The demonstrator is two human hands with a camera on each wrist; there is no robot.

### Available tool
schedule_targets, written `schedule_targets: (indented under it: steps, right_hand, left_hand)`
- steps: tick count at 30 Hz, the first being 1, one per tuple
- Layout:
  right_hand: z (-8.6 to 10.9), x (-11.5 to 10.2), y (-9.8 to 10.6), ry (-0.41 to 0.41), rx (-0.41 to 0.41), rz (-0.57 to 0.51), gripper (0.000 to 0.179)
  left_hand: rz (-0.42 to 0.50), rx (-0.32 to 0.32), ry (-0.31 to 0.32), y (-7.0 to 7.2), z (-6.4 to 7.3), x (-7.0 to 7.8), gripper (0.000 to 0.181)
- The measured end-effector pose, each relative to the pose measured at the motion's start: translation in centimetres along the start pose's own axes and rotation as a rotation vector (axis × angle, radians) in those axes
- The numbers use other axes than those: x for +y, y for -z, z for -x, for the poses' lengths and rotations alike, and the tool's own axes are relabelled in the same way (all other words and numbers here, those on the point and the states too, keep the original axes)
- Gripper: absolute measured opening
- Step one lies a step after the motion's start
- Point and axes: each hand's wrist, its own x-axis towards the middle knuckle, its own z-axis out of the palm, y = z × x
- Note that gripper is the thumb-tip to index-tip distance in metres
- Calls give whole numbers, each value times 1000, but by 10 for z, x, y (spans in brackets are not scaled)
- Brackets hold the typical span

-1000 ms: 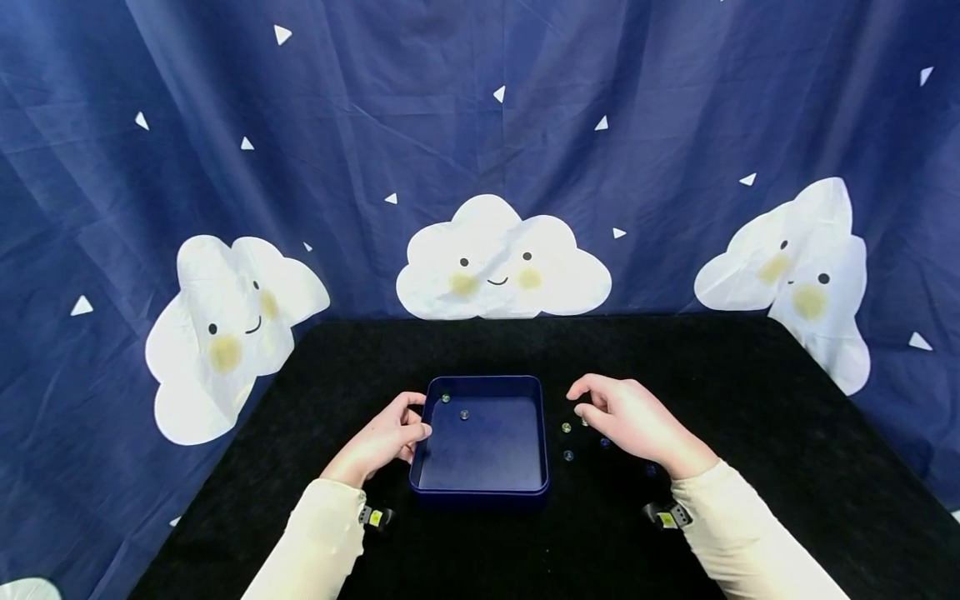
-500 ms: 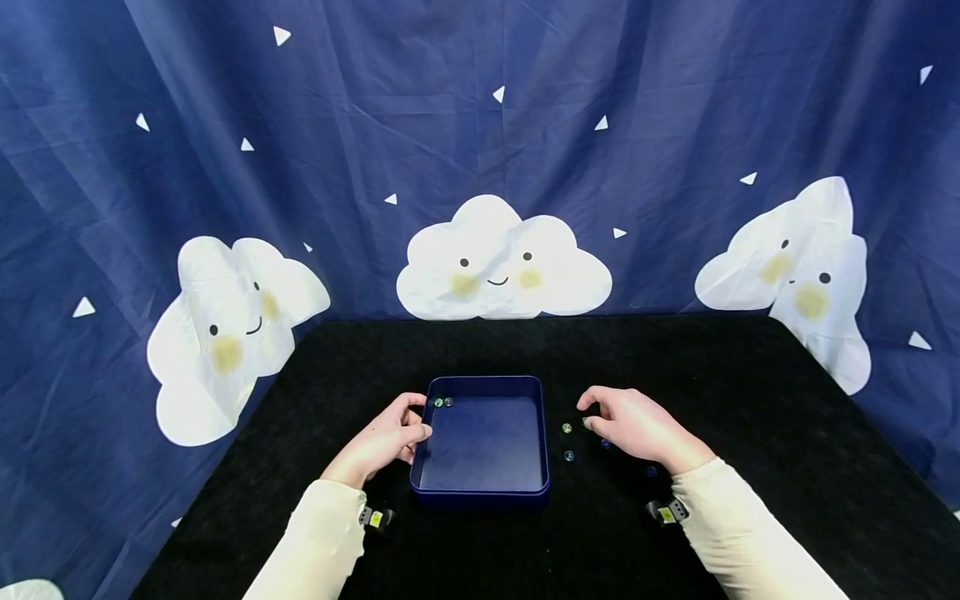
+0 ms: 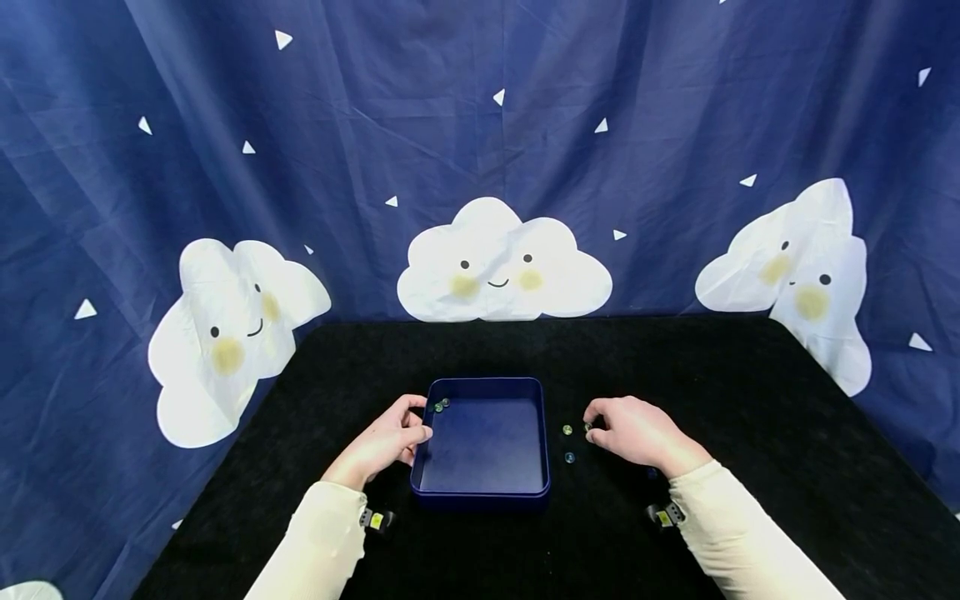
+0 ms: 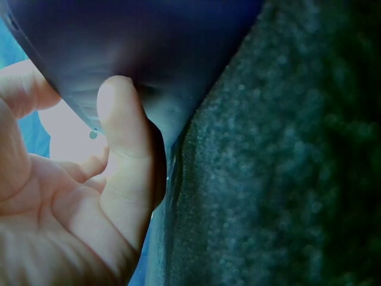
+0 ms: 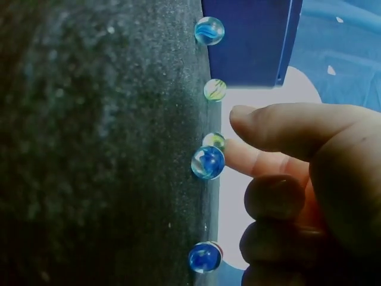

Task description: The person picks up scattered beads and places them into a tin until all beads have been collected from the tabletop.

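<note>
My left hand (image 3: pixel 382 435) holds the left wall of a square dark-blue box (image 3: pixel 480 496), which stands upright with its top uncovered. In the left wrist view the thumb presses on the outer wall (image 4: pixel 178 65). Two glass marbles (image 3: pixel 438 408) lie in the box's far left corner. Right of the box my right hand (image 3: pixel 637 432) is low over the cloth, thumb and index finger either side of a yellow-green marble (image 3: pixel 588 427). The right wrist view has the index fingertip at this marble (image 5: pixel 214 141) and the thumb apart from it. The other fingers are curled in.
Between box and right hand lie a yellow-green marble (image 3: pixel 567 430) and a light-blue marble (image 3: pixel 570 457). A blue marble (image 5: pixel 208 162) and a dark-blue marble (image 5: pixel 205 257) lie nearer the right wrist. A black cloth (image 3: pixel 360 350) covers the table. Behind hangs a blue curtain (image 3: pixel 480 125).
My right hand has come down and nearer to me, its fingertips now around a yellow-green marble. Both marbles in the box have rolled into the far left corner. The left hand stays put.
</note>
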Motion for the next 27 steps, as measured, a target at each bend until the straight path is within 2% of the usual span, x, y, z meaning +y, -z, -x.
schedule_targets:
  steps: [3, 7, 9, 15, 16, 22, 27]
  right_hand:
    - [0, -1, -1, 1, -10, 22, 11]
    - [0, -2, 0, 24, -14, 28, 14]
    - [0, -3, 2, 30, -3, 5, 14]
    - [2, -7, 15, 49, 50, -87, 13]
    - [3, -9, 17, 56, 58, -94, 13]
    - [4, -15, 24, 104, 107, -110, 13]
    - [7, -22, 27, 115, 117, -135, 14]
  left_hand:
    - [-11, 6, 1, 0, 1, 0, 50]
    - [-12, 4, -1, 0, 1, 0, 51]
    - [-11, -5, -8, -1, 3, 4, 51]
    - [-6, -3, -7, -1, 3, 3, 50]
    - [-7, -1, -5, 0, 0, -1, 50]
    - [-11, -3, -10, 0, 1, -1, 51]
    - [-3, -4, -8, -1, 1, 0, 51]
